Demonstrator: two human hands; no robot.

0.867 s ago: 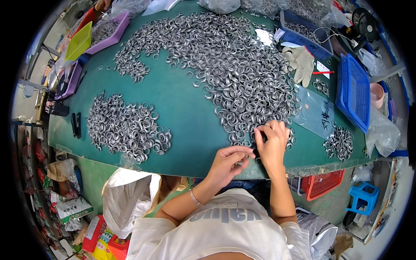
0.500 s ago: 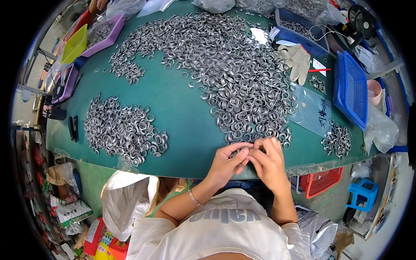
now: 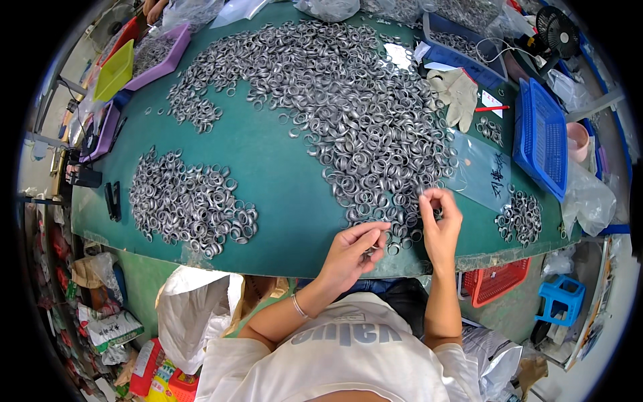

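Grey metal rings (image 3: 362, 127) lie in a large, loose heap over the green table. Near the front edge my left hand (image 3: 353, 249) is curled around metal rings, a bit of which shows between thumb and fingers. To its right, my right hand (image 3: 442, 228) reaches over the heap's lower right side. Its thumb and index finger pinch at a metal ring (image 3: 422, 191), mostly covered by the fingertips. A second pile of rings (image 3: 191, 204) sits at the left, and a smaller pile (image 3: 521, 218) at the right.
Blue baskets (image 3: 541, 141), a clear plastic bag (image 3: 479, 171), a work glove (image 3: 455, 97) and a red pen (image 3: 492, 108) lie at the right. A black stapler-like tool (image 3: 112, 201) rests far left. Behind, purple bins (image 3: 164, 60) stand near another person's hand (image 3: 154, 10).
My right hand has parted from my left and moved up and right onto the heap. The left hand stays near its place, still curled around rings.
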